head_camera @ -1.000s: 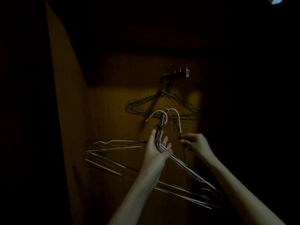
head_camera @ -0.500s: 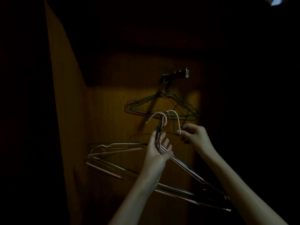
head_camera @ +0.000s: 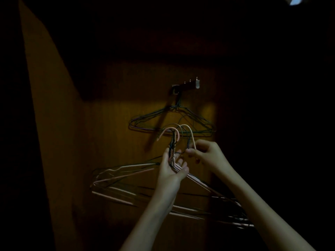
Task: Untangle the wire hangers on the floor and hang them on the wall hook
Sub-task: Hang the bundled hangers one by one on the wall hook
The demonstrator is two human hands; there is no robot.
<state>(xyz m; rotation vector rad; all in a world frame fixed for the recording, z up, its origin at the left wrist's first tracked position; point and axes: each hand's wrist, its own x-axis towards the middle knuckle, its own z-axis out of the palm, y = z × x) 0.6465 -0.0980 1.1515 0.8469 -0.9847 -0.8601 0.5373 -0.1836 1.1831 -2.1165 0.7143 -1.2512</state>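
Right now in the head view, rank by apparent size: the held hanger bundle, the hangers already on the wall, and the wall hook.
1. Held hanger bundle, widest, though nearer the camera, so partly inflated.
2. Hung hangers.
3. Wall hook, clearly smallest.

The right hand (head_camera: 208,156) has come in toward the left hand (head_camera: 174,169), from the far side of the pale hanger hook (head_camera: 189,131) to just beside the left fingers. It now seems to pinch that hook's lower stem. The bundle of wire hangers (head_camera: 126,178) has tilted slightly, its right end lower.
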